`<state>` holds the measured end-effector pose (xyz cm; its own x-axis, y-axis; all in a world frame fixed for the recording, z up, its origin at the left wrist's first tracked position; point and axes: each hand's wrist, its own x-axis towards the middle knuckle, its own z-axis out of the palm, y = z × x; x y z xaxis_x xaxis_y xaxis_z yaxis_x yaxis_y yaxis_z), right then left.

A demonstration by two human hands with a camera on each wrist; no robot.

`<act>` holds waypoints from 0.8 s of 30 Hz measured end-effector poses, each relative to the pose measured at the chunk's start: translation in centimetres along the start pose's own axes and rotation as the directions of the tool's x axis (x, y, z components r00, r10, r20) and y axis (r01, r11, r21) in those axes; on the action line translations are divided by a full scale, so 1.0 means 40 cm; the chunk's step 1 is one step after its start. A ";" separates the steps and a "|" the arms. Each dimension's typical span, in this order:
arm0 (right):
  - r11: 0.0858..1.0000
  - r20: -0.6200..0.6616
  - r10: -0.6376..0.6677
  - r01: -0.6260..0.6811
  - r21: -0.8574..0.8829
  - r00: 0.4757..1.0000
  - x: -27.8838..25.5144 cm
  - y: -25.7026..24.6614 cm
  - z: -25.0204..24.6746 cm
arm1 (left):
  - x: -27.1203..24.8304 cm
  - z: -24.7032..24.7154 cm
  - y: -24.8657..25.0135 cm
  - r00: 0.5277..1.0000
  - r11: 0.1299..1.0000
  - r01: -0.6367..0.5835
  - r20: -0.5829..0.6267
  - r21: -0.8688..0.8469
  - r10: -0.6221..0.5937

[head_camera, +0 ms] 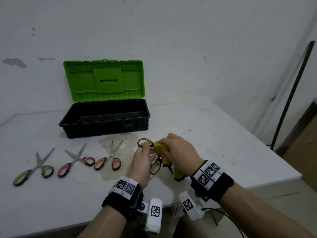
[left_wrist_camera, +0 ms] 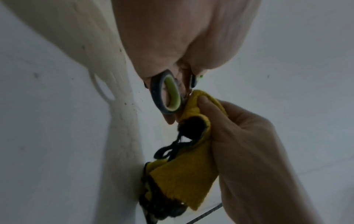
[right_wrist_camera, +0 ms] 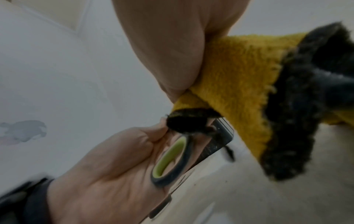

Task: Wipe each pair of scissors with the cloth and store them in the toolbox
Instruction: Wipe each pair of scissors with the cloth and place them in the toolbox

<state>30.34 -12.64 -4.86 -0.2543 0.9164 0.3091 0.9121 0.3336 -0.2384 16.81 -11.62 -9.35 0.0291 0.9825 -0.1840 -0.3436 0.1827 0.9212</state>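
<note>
Your left hand (head_camera: 141,162) grips the green scissors (head_camera: 155,166) by the handles, fingers curled round them, one loop (head_camera: 145,143) poking out past your fingertips and the other lying against your palm; the wrist views show that loop (right_wrist_camera: 170,159) resting on the palm with a stretch of blade beside it; your right hand (head_camera: 178,152) is closed round the yellow cloth (head_camera: 164,157), thumb and fingers pinching it over the blades just beside the handles, so the blades are mostly hidden inside the fold; the cloth's dark-edged tail (left_wrist_camera: 178,186) hangs down to the table (head_camera: 223,143); both hands are held above the table's near edge, over a stained patch (head_camera: 120,152); to your left three more scissors lie flat and open on the table, well apart from your hands: an orange pair (head_camera: 108,162) nearest, a red pair (head_camera: 76,160) next, a second green pair (head_camera: 34,169) farthest; behind them the toolbox (head_camera: 104,117) stands with its green lid (head_camera: 103,80) upright, the black tub showing nothing I can make out inside.
</note>
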 end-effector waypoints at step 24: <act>0.968 -0.229 0.194 -0.148 0.202 0.954 0.005 0.056 0.023 | -0.015 0.011 -0.006 0.998 0.998 -0.062 -0.021 0.013 0.062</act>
<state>32.07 -11.52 -6.18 0.0078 0.8880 0.4597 0.8559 0.2318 -0.4623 17.28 -12.24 -9.31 -0.0119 0.9909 -0.1338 -0.3321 0.1223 0.9353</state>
